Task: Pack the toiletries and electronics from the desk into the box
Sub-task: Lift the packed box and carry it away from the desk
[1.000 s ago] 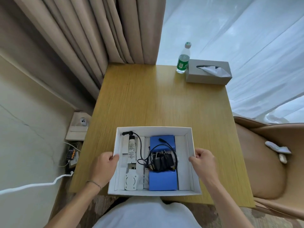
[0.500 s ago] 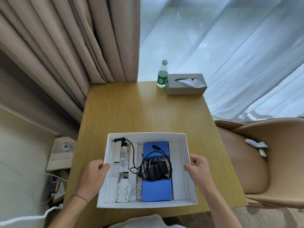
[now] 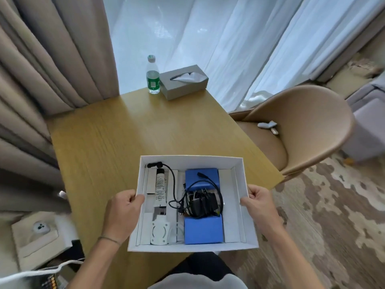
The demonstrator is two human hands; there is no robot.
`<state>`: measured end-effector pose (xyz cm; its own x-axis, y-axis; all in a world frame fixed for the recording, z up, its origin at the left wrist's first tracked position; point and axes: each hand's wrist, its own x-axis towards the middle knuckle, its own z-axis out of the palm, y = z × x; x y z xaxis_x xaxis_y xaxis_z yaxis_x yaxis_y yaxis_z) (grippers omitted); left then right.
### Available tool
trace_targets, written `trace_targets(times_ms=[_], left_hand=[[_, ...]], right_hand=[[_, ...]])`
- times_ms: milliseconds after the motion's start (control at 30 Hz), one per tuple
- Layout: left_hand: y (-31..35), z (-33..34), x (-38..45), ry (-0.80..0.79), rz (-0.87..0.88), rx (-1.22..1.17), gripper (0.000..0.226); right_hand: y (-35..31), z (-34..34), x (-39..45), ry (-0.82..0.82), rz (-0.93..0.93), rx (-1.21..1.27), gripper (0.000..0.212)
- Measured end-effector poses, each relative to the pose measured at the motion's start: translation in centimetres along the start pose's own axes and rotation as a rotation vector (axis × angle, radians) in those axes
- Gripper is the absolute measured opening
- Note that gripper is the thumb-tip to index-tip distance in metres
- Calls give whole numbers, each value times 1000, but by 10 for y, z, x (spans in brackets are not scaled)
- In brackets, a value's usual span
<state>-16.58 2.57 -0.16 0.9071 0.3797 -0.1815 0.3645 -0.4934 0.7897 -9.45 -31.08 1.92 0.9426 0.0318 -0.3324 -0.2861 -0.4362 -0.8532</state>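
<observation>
A white box point(image 3: 191, 162) is held up over the near right corner of the wooden desk point(image 3: 125, 142). My left hand point(image 3: 123, 215) grips its left wall and my right hand point(image 3: 258, 203) grips its right wall. Inside lie a white tube point(image 3: 160, 188) with a black cap, a white round-ended item point(image 3: 159, 232), a blue case point(image 3: 203, 229) and a black charger point(image 3: 203, 203) with its coiled cable resting on the blue case.
A water bottle point(image 3: 153, 77) and a grey tissue box point(image 3: 184, 81) stand at the desk's far edge by the curtains. A tan chair point(image 3: 302, 130) sits to the right. A low shelf point(image 3: 39, 238) and white cable point(image 3: 37, 273) lie on the floor at left.
The box has come up off the desk and shifted right toward the desk's corner, both hands still on its sides. The view has swung right, showing more chair and floor.
</observation>
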Motion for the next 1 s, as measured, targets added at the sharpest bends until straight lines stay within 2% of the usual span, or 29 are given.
trace_targets(times_ms=[133, 533, 833, 1000], left_hand=[[13, 7, 0, -110, 81, 37, 51], [80, 101, -50, -553, 369, 75, 46], [122, 192, -186, -880, 623, 136, 44], [138, 225, -292, -900, 855, 208, 50]], right_hand=[[16, -10, -48, 129, 63, 43, 43], [116, -64, -213, 612, 309, 204, 29], [188, -95, -397, 962, 405, 348, 43], [232, -99, -511, 1103, 450, 394, 50]])
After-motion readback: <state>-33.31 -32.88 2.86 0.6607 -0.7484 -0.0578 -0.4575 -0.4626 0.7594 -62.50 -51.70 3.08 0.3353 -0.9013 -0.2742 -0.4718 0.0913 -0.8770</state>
